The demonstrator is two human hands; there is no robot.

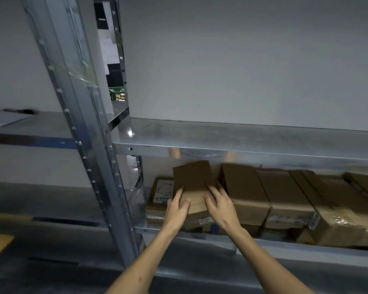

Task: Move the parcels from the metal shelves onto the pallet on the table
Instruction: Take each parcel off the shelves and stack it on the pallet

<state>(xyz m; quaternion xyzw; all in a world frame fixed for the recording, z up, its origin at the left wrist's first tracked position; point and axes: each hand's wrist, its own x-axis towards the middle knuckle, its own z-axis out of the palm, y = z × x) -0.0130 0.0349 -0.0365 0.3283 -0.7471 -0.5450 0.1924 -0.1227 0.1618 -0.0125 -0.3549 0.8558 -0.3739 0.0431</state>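
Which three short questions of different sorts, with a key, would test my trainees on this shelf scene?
1. True or false: the left hand and the right hand are both on the tilted parcel.
2. Multiple choice: where does the parcel with the white label lie? A) just left of the tilted parcel; B) on the board above; C) on the floor.
3. Fill in: the row of brown parcels lies to the ____ of the tilted parcel, on the same shelf.

Key: 1 true; 2 A; 3 right.
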